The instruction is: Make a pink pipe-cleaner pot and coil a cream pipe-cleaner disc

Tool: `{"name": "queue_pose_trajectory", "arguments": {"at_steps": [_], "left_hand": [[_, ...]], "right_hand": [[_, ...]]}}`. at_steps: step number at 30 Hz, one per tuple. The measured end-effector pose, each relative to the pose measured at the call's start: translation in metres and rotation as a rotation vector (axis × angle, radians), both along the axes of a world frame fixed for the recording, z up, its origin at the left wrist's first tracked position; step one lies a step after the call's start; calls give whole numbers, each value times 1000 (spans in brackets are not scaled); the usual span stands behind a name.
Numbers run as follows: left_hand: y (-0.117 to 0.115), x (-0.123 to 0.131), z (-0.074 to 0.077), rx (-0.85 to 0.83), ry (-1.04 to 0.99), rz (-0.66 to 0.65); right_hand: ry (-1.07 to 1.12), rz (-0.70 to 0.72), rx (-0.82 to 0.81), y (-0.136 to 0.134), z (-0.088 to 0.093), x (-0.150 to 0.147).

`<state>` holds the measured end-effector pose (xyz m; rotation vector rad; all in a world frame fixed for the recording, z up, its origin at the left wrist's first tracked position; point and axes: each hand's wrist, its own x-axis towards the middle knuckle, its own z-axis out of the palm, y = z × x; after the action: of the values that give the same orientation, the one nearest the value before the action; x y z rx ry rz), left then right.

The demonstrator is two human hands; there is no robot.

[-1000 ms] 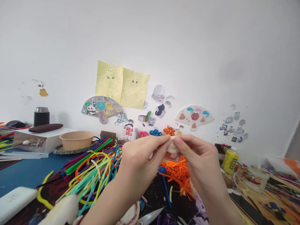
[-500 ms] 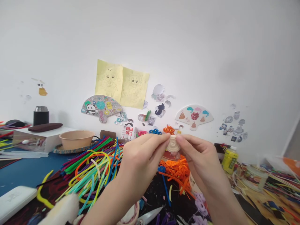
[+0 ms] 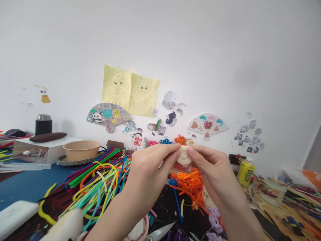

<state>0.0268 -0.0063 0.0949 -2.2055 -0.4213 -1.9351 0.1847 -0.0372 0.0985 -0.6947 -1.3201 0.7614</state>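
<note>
A small cream-coloured coiled disc [image 3: 184,155] is pinched between both hands, above the middle of the table. My left hand [image 3: 152,167] grips its left edge with thumb and forefinger. On the right edge, the fingertips of my right hand [image 3: 213,167] press on the disc. Beneath the hands lies a pile of orange fuzzy pieces [image 3: 189,185], with a blue stem beside it. Colourful pipe cleaners [image 3: 100,187] spread out to the left of my left hand.
Scissors [image 3: 160,232] lie at the front, near lilac fuzzy pieces [image 3: 215,221]. On the left are a peach bowl [image 3: 82,150], a black flask [image 3: 43,126] and a white case [image 3: 18,217]. A yellow bottle [image 3: 245,172] and a glass jar [image 3: 274,192] stand at the right.
The fingers have shifted slightly around the disc, which is turned a little and shows more of its coiled face. Both hands keep hold of it in nearly the same place.
</note>
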Motion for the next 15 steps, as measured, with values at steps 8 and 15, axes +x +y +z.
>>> {"name": "queue_pose_trajectory", "arguments": {"at_steps": [8, 15], "left_hand": [[-3, -1, 2, -6, -2, -16], [0, -1, 0, 17, 3, 10]], "right_hand": [[-1, 15, 14, 0, -2, 0], [-22, -32, 18, 2, -3, -2]]}}
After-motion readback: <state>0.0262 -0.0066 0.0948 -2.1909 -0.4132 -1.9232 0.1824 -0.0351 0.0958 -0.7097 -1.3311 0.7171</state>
